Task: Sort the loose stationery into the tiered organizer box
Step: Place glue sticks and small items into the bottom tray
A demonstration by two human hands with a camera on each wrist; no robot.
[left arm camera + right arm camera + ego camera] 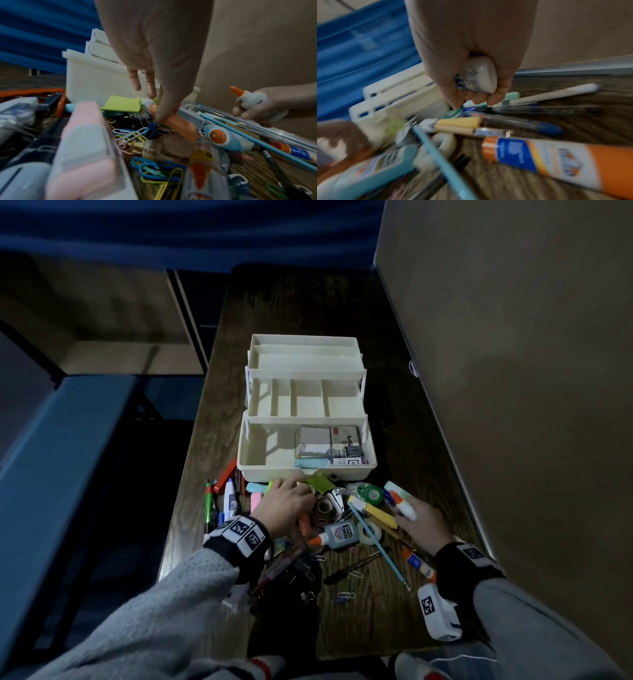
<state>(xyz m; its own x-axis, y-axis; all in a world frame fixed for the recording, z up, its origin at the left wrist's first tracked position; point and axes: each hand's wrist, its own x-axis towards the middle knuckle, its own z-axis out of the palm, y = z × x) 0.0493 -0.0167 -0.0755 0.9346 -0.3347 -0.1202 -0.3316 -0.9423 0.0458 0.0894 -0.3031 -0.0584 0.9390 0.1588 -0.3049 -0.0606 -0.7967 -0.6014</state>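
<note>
- The tiered organizer box [305,405] stands open on the wooden surface [394,611], with the loose stationery heaped just before it
- Right hand [423,523] grips a white glue bottle [400,501] with an orange tip
- Left hand [284,503] reaches down with straight fingers among paper clips [135,135]
- A carton in the bottom tier [347,445] shows "Artli", the rest hidden
- A glue stick [556,155] lies near, its label blurred

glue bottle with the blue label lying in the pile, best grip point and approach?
Grip the blue-label glue bottle across its flat body, coming from above. It lies on its side with the label face up and the orange nozzle pointing left, so the two long edges are the exposed parallel faces. The nozzle tapers; avoid it. The tape roll crowds the base end.
</note>
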